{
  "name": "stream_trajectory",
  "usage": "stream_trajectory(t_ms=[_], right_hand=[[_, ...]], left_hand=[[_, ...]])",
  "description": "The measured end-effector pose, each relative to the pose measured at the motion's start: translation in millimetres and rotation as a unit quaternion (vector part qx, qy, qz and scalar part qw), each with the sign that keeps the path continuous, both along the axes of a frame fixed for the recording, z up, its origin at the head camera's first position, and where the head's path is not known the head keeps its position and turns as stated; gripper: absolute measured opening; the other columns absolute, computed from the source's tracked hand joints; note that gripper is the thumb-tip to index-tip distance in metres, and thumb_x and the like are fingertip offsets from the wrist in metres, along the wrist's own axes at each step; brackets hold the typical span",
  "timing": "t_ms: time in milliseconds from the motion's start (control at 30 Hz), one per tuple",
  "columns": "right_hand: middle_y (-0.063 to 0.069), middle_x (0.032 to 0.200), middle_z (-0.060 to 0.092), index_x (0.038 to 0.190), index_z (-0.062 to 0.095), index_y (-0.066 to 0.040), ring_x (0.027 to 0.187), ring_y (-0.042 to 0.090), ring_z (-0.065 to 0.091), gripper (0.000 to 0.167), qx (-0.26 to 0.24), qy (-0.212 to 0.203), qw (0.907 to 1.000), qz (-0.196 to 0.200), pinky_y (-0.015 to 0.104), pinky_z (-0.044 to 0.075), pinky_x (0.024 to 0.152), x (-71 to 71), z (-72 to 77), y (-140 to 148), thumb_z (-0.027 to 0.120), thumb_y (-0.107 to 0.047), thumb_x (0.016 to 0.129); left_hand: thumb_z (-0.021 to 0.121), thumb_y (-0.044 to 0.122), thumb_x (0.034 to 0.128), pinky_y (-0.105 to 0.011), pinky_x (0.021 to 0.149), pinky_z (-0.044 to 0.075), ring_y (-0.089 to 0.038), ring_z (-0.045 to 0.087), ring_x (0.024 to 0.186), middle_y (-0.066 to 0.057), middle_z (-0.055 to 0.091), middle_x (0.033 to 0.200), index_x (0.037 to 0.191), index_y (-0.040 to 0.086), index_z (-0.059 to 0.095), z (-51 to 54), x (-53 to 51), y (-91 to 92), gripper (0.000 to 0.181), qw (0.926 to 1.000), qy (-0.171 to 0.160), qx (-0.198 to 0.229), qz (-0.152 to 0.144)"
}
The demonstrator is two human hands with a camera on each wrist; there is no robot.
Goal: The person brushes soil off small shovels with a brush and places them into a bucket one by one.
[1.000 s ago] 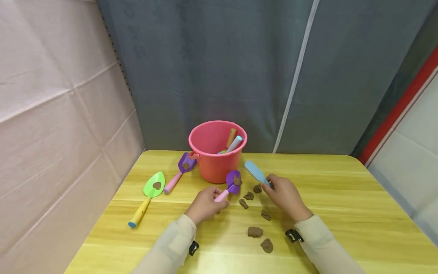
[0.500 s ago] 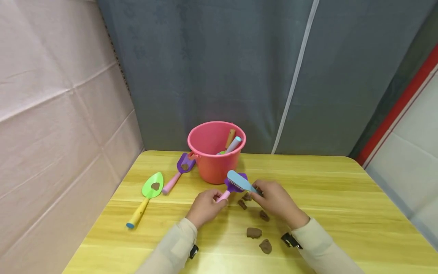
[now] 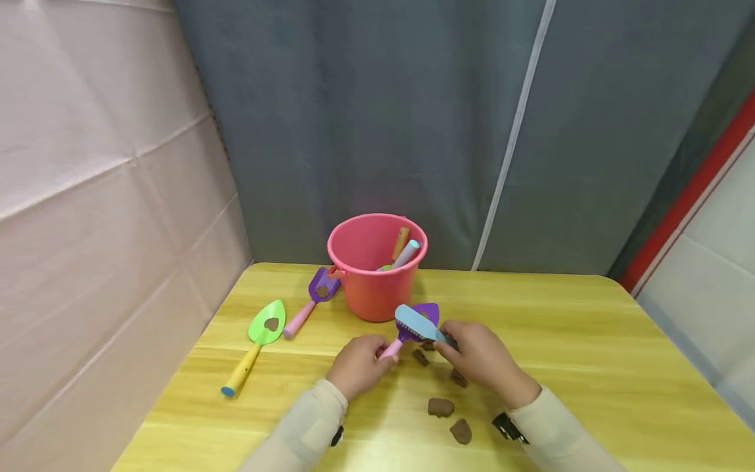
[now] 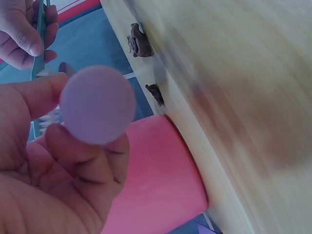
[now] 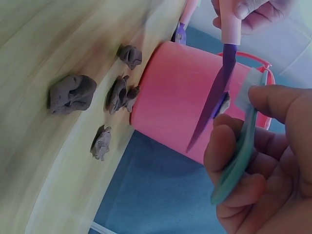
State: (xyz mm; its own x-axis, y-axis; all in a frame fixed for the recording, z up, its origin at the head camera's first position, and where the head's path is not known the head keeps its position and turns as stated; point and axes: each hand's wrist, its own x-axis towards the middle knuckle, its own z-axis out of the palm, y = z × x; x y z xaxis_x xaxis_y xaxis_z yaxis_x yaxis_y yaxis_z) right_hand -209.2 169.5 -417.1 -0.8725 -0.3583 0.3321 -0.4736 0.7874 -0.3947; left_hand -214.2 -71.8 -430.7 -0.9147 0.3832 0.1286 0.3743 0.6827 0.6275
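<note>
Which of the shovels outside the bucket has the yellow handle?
The green shovel, lying leftmost; the held purple shovel and the resting purple shovel beside the bucket have pink handles.

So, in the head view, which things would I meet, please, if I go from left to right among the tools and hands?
Green trowel, unheld purple scoop, left hand, blue brush, right hand.

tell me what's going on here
A person's left hand holds a purple shovel, while the right hand holds a blue brush at its scoop. Brown lumps lie on the table in front of a pink bucket. A green shovel and another purple shovel lie off to the left, each with a lump on it.
</note>
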Motion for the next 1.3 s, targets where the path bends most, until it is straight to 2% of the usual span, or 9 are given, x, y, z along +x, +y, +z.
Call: stream_trajectory(t_ms=[200, 400, 567, 933, 1300], right_hand=[[-0.01, 0.061, 0.042, 0.084, 0.058, -0.015, 0.051, 0.003, 0.038, 0.018, 0.035, 0.012, 0.9993, -0.002, 0.023, 0.034, 0.048, 4.9, -7.3, -4.6, 0.073, -0.021, 0.091], [-0.008, 0.061, 0.042, 0.083, 0.056, -0.015, 0.052, 0.007, 0.038, 0.022, 0.069, 0.018, 0.997, -0.031, 0.025, 0.034, 0.048, 4.7, -11.6, -5.5, 0.075, -0.024, 0.09], [-0.008, 0.062, 0.043, 0.085, 0.056, -0.014, 0.053, 0.009, 0.04, 0.021, 0.07, 0.009, 0.9968, -0.037, 0.026, 0.035, 0.049, 3.8, -14.7, -4.2, 0.074, -0.024, 0.091], [-0.007, 0.065, 0.047, 0.088, 0.06, -0.013, 0.055, 0.011, 0.042, 0.017, 0.059, -0.014, 0.9969, -0.05, 0.029, 0.036, 0.052, 4.5, -22.1, -2.7, 0.074, -0.023, 0.091], [-0.006, 0.065, 0.048, 0.088, 0.061, -0.012, 0.055, 0.01, 0.042, 0.015, 0.053, -0.047, 0.996, -0.053, 0.027, 0.036, 0.05, 6.5, -23.3, -1.4, 0.073, -0.022, 0.092]], left_hand=[[0.072, 0.021, 0.091, -0.029, 0.058, 0.043, -0.01, 0.051, 0.063, 0.008, 0.057, 0.075, 0.094, 0.014, 0.07, -3.8, 2.1, 1.0, 0.008, 0.9998, 0.001, -0.013, 0.013], [0.071, 0.025, 0.0923, -0.031, 0.062, 0.044, -0.011, 0.052, 0.066, 0.008, 0.058, 0.077, 0.097, 0.013, 0.071, -7.4, 1.5, 0.8, 0.013, 0.9997, -0.001, -0.02, 0.017], [0.071, 0.022, 0.092, -0.031, 0.063, 0.044, -0.011, 0.051, 0.068, 0.007, 0.058, 0.079, 0.097, 0.012, 0.07, -8.5, 2.7, -1.0, 0.011, 0.9996, 0.015, -0.023, 0.011], [0.071, 0.021, 0.0923, -0.032, 0.066, 0.045, -0.011, 0.052, 0.069, 0.006, 0.059, 0.078, 0.095, 0.011, 0.071, -8.5, 5.7, -1.7, 0.011, 0.9999, -0.002, -0.015, 0.001], [0.073, 0.021, 0.0905, -0.033, 0.068, 0.046, -0.012, 0.053, 0.071, 0.005, 0.062, 0.082, 0.096, 0.01, 0.072, -8.8, 7.9, -3.1, 0.012, 0.9999, 0.001, -0.017, -0.004]])
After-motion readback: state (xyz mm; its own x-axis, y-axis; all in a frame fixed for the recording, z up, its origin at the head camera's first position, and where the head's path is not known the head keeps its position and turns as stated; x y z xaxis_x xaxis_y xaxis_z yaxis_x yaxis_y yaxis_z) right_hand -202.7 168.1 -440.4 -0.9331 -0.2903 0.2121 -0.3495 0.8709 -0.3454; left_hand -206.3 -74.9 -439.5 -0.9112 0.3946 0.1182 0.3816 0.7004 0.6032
